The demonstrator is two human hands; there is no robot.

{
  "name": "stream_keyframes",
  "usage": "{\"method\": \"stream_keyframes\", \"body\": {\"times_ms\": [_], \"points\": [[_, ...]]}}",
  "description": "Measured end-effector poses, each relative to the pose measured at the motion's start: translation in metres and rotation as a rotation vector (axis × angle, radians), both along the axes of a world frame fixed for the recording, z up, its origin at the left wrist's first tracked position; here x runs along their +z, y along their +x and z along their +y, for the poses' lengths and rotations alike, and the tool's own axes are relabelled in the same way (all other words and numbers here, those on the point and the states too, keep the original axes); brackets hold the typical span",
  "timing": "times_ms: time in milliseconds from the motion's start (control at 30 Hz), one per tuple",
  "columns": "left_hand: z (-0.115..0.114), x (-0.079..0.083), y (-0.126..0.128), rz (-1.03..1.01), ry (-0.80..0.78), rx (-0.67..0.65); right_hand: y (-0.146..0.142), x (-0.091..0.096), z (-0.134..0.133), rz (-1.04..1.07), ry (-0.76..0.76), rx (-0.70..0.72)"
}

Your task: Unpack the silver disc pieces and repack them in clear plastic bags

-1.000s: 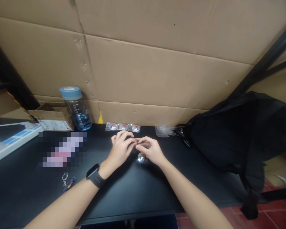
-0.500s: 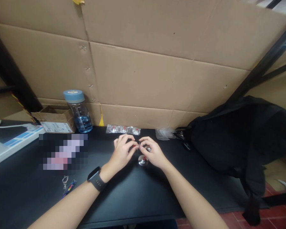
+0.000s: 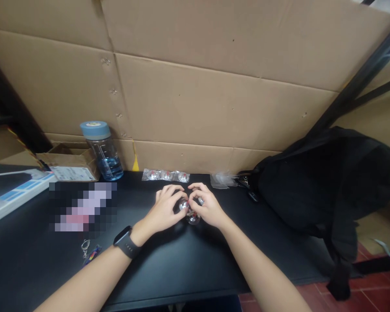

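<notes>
In the middle of the black table, my left hand (image 3: 165,209) curls its thumb and fingers round a shiny round metal disc (image 3: 183,204) with a red centre. My right hand (image 3: 207,207) meets it from the other side, thumb and forefinger pinched at the disc's red part. Just below the fingertips lies a second silver disc with red on it (image 3: 193,218), partly covered by the right thumb. Another shiny piece (image 3: 200,200) shows between the right fingers, mostly hidden. Behind the hands, three similar discs (image 3: 166,175) sit in clear plastic packets.
Clear plastic wrappers (image 3: 223,180) lie near the cardboard wall (image 3: 195,104). A black bag (image 3: 325,186) takes up the right side. At left stand a water bottle (image 3: 105,151), a small carton (image 3: 73,167) and a power strip (image 3: 22,193); a keyring (image 3: 85,247) lies nearer.
The disc between my hands was edge-on and now shows its shiny round face. The lower disc is more covered by my right hand. The whole view has shifted slightly.
</notes>
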State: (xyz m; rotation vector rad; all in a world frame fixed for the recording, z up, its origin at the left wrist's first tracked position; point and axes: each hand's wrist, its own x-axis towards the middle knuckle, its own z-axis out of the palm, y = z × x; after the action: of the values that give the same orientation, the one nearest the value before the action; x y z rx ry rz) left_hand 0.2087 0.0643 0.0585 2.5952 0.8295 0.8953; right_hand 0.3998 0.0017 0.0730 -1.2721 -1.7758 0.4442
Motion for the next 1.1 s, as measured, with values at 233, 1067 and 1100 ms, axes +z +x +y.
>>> {"method": "stream_keyframes", "body": {"times_ms": [233,1067,1100], "points": [[0.005,-0.004,0.001,-0.013,0.049,-0.010,0.003,0.000,0.001,-0.056,-0.004,-0.013],[0.009,-0.012,-0.003,0.176,-0.032,-0.097,0.125,-0.026,0.012,-0.541,-0.237,-0.857],[0.009,-0.011,-0.003,0.175,-0.032,-0.098,0.125,-0.026,0.012,-0.542,-0.255,-0.842]]}}
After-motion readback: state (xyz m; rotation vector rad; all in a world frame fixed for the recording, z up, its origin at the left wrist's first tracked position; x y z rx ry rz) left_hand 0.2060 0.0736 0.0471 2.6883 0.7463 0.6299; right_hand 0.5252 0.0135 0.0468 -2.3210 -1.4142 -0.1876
